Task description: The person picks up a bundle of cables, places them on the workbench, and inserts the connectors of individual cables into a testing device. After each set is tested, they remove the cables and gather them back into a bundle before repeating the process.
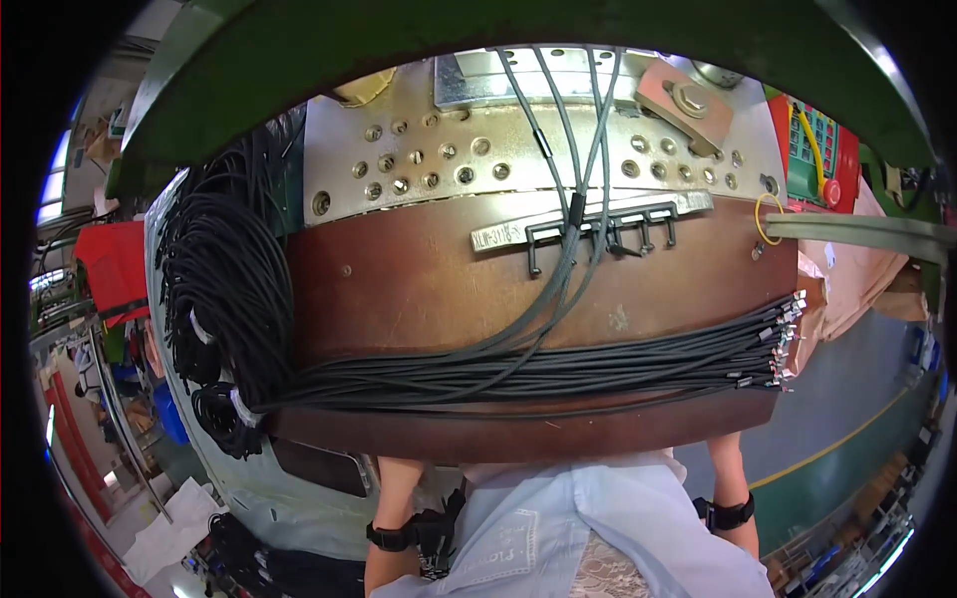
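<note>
Both my hands reach under the front edge of the brown board (429, 309), which hides their fingers. Only the base of my left hand (399, 480) shows, left of centre. My right hand (727, 458) is likewise cut off by the board near its right corner. What they touch or hold cannot be seen. Across the board lies a bundle of black cables (558, 364), with small metal ends at the right. Several cables run up from it over a metal bar with black hooks (593, 224) into the machine.
A perforated metal plate (429, 154) with a bolted clamp block (688, 98) lies behind the board. Thick coiled cables (224, 269) hang at left. Green machine framing (478, 25) arches overhead. At right are a control panel (812, 149) with a red button and a grey-green arm (867, 231).
</note>
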A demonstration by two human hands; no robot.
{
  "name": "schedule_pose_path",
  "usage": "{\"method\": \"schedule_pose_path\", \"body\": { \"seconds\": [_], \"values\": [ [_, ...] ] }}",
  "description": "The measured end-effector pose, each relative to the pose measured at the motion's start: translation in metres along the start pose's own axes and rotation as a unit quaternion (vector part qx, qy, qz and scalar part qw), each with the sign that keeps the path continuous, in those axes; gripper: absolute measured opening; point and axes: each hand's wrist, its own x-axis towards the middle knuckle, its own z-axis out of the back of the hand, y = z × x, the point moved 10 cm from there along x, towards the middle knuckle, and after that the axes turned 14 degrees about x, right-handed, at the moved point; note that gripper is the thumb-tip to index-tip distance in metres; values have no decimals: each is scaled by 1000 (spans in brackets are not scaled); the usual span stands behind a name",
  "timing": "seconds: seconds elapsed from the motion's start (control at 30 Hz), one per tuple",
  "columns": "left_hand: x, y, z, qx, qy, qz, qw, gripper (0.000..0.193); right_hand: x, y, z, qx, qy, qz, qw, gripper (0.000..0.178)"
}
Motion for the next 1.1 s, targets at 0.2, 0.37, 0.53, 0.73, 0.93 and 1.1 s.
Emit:
{"method": "schedule_pose_path", "body": {
  "seconds": [0.2,0.37,0.53,0.73,0.93,1.1],
  "values": [
    [-4,30,-37,-138,168,145,965,20,17,40,0,66,0,38,997,28],
    [21,-2,16,-140,13,73,987,20,23,61,0,-33,-18,79,996,24],
    [14,11,1,-204,31,98,973,24,26,82,5,-51,-58,107,991,21],
    [16,-103,63,-215,418,-158,868,40,7,179,3,-201,281,32,938,27],
    [59,-252,175,-299,113,-455,831,67,65,375,-3,-25,196,429,881,39],
    [99,-256,155,17,-65,-319,945,93,102,393,-41,-213,48,575,789,37]
  ]
}}
